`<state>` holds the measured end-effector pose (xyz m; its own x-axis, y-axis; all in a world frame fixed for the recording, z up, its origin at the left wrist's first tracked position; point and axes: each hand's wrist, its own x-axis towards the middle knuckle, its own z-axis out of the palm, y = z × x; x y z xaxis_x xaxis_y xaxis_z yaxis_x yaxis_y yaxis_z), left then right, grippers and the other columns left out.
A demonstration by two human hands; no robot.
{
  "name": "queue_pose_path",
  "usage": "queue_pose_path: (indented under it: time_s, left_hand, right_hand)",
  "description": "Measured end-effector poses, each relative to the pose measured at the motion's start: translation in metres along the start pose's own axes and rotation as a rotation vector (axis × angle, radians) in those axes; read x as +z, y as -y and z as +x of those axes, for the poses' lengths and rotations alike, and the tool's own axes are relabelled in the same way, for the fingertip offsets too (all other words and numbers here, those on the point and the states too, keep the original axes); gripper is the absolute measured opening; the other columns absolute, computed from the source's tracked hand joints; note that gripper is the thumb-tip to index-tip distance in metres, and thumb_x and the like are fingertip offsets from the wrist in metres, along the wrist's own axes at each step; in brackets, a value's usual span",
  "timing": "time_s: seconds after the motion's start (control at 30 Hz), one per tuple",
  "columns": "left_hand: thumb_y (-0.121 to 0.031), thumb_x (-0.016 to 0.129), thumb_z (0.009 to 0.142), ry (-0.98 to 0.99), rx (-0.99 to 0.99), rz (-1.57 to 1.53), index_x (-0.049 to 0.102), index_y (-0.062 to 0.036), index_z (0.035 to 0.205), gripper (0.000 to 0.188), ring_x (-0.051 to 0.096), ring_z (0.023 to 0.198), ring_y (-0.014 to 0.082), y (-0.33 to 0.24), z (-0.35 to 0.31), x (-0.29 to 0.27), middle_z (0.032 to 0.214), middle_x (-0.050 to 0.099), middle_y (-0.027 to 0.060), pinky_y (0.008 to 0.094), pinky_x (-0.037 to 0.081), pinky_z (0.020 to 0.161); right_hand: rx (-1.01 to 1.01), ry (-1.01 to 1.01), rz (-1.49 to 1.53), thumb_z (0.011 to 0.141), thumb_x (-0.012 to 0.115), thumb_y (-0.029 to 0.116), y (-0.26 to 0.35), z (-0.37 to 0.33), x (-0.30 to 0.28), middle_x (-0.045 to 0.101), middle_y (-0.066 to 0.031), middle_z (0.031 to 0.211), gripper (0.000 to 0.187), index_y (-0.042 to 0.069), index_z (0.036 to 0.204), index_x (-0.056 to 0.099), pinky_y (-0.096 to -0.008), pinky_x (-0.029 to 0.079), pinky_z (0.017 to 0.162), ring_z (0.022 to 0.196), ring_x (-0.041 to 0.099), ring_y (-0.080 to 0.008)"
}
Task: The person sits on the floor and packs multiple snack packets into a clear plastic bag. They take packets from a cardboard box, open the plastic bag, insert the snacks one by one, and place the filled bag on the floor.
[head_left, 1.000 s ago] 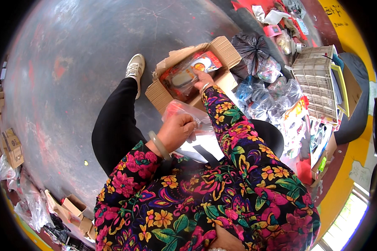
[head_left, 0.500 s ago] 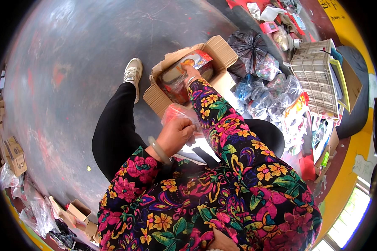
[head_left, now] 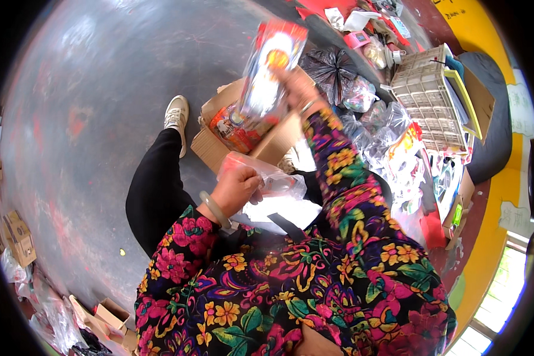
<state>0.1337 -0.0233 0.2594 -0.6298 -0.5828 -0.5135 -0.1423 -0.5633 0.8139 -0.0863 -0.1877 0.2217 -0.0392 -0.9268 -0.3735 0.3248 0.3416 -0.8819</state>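
Right hand [head_left: 301,95]: raised above the open cardboard box [head_left: 243,133], fingers closed around a flat printed packet [head_left: 272,68], held upright and blurred. Left hand [head_left: 236,188]: fingers curled, pinching the mouth of a clear plastic bag [head_left: 276,184] over the lap. Black bag [head_left: 333,66] lay beside the box.

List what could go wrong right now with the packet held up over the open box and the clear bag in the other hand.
1. The right hand grips the flat colourful packet by one edge, high above the cardboard box; it could slip and land on the floor.
2. The left hand pinches the clear plastic bag only at its bunched top, so the packet may catch on the mouth.
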Motion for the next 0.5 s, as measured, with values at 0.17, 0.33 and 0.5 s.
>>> queue_pose_path:
  time_s: [0.17, 0.33, 0.5]
  left_hand:
    - [-0.012, 0.048, 0.086, 0.005, 0.041, -0.033, 0.056, 0.0045, 0.081, 0.019, 0.056, 0.054, 0.0139, 0.001, 0.005, -0.002, 0.063, 0.057, 0.0087, 0.0243, 0.046, 0.051]
    - [-0.014, 0.049, 0.085, -0.006, 0.057, -0.070, 0.056, 0.0030, 0.086, 0.019, 0.055, 0.057, 0.0139, -0.007, 0.004, -0.003, 0.064, 0.056, 0.0076, 0.0251, 0.045, 0.054]
    - [-0.014, 0.049, 0.084, -0.029, 0.007, -0.147, 0.055, 0.0021, 0.096, 0.021, 0.054, 0.056, 0.0133, -0.007, 0.005, 0.003, 0.065, 0.056, 0.0071, 0.0241, 0.045, 0.054]
  right_hand:
    - [-0.213, 0.003, -0.320, 0.074, 0.068, 0.019, 0.134, -0.012, -0.053, 0.062, -0.0072, 0.095, 0.040, -0.002, 0.104, 0.053, -0.0270, 0.050, 0.074, 0.084, 0.061, -0.0165]
    - [-0.271, -0.222, -0.382, 0.072, 0.070, 0.019, 0.156, -0.095, -0.125, 0.061, -0.0048, 0.087, 0.036, -0.002, 0.097, 0.055, -0.0226, 0.045, 0.054, 0.067, 0.057, -0.0104]
    - [-0.240, -0.544, -0.174, 0.075, 0.063, 0.007, 0.088, -0.214, -0.268, 0.060, -0.0055, 0.084, 0.026, -0.004, 0.096, 0.053, -0.0204, 0.042, 0.054, 0.066, 0.055, -0.0092]
